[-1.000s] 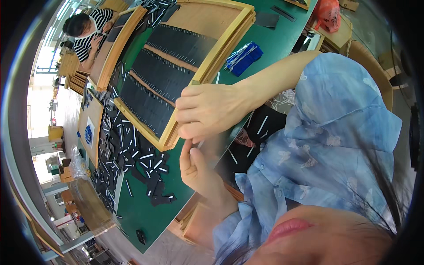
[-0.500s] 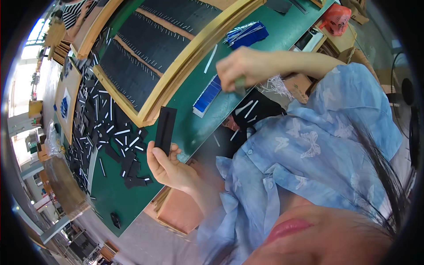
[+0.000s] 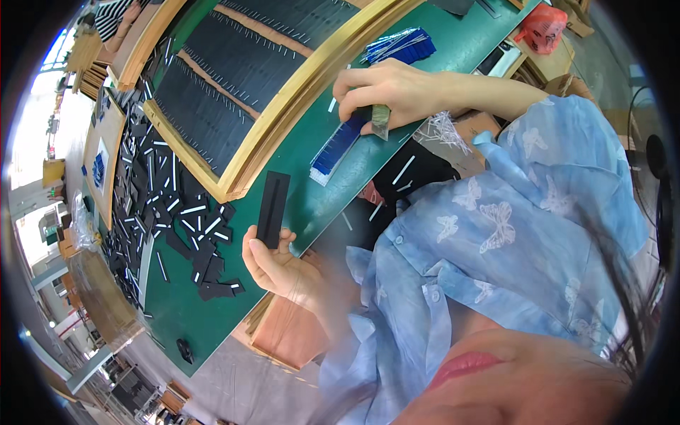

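Upright in my left hand (image 3: 282, 268) is a flat black rectangular strip (image 3: 272, 207) with a narrow raised or grooved line down its middle. Thumb and fingers close on its lower end. My right hand (image 3: 393, 93) bends over the upper end of a row of blue strips (image 3: 331, 156) with a white end, lying on the green table (image 3: 191, 322). A small olive-green piece (image 3: 380, 120) sits under its curled fingers; how it is held is partly hidden. Whether the thumb and forefinger grip a blue strip, I cannot tell.
A wooden frame (image 3: 283, 106) holds black panels with rows of white pins. Many black pieces with white strips (image 3: 202, 227) lie heaped at left. Blue strips (image 3: 400, 46) lie beyond my right hand. A red plastic bag (image 3: 544, 30) stands at far right; a person's arm (image 3: 126, 27) shows far left.
My right hand has spread its fingers more and shifted slightly up over the blue strips, the olive-green piece moving with it. My left hand, with the black strip, has drifted slightly right.
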`<state>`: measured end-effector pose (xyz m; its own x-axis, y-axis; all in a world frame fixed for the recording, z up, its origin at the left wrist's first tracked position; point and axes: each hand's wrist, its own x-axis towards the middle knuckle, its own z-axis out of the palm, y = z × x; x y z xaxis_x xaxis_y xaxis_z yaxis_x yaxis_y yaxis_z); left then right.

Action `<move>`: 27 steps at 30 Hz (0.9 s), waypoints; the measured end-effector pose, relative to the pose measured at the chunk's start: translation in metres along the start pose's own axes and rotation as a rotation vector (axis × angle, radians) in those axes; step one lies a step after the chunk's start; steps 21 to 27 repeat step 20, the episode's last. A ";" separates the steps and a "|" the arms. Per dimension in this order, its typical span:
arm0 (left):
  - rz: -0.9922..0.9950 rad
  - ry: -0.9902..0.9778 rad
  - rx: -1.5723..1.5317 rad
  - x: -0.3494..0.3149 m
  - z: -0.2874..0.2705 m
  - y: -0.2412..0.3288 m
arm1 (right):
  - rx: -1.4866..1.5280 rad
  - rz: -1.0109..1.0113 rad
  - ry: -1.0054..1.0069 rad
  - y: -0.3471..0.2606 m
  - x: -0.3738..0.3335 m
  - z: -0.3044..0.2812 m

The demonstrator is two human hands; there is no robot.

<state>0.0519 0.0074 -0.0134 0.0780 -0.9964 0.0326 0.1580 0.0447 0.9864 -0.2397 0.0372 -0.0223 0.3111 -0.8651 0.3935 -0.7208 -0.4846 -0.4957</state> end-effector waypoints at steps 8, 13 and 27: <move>-0.164 -0.085 -0.040 0.000 0.010 -0.002 | -0.140 -0.295 0.061 -0.031 0.007 -0.018; -0.209 -0.189 -0.071 -0.009 0.035 -0.001 | 0.237 -0.161 0.085 -0.040 0.017 -0.016; -0.233 -0.311 -0.113 -0.013 0.036 0.001 | 0.261 -0.090 0.045 -0.042 0.014 -0.018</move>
